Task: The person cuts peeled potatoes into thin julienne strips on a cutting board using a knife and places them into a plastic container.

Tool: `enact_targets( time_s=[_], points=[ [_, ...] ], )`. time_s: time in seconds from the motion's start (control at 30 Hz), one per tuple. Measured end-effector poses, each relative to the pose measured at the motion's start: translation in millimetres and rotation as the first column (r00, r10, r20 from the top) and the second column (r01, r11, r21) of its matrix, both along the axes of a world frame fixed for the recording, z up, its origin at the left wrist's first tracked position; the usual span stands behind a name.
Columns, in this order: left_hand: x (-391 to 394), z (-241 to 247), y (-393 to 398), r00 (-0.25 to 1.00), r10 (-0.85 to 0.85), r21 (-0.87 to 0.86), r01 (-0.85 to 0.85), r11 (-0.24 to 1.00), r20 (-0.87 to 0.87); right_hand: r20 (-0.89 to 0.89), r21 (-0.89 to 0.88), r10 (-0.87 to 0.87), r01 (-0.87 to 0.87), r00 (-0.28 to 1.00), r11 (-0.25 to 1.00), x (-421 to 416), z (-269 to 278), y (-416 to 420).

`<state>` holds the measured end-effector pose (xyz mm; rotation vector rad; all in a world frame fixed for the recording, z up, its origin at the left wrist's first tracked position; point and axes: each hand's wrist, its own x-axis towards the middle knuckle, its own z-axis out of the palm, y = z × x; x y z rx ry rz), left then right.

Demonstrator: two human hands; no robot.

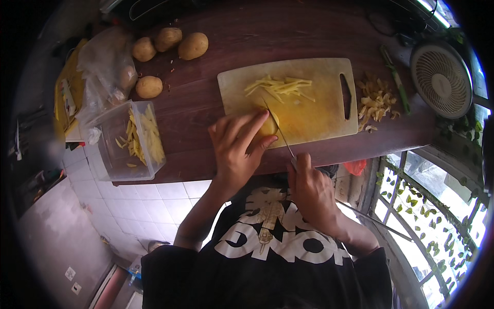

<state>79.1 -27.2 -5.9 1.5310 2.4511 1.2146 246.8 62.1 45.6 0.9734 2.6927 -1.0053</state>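
Note:
A peeled potato piece (pixel 271 125) rests near the front edge of a pale plastic cutting board (pixel 328 73). My left hand (pixel 237 143) holds it, fingers over the left side and thumb at the near side. In my right hand (pixel 313 189) is the handle of a kitchen knife (pixel 283 133). Its thin blade slants up and left along the potato's right side; whether it is cutting in, I cannot tell. Behind the potato, cut potato strips (pixel 283 87) lie in a loose pile on the board.
Left stands a clear plastic box (pixel 127 170) with potato strips, beside a plastic bag (pixel 102 65). Several unpeeled potatoes (pixel 193 46) lie behind. Rightward are potato peelings (pixel 376 100), a green-handled peeler (pixel 397 81) and a small fan (pixel 441 81). The brown table's (pixel 193 154) front edge runs below the board.

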Motion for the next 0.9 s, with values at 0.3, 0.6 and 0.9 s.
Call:
enact_targets(
  time_s=[0.3,0.6,0.9],
  points=[
    [1,2,0,1.000,0.022,-0.025,-0.022,0.999,-0.003,0.064,-0.057,-0.056,0.060,0.996,0.997,26,2,2],
    [1,0,-2,1.000,0.000,-0.010,0.000,1.000,-0.002,-0.071,-0.217,-0.118,0.100,0.991,0.971,34,16,4],
    [1,-1,-1,1.000,0.010,0.007,-0.010,1.000,-0.002,-0.083,-0.185,-0.043,0.027,0.996,0.982,32,17,3]
  ],
)
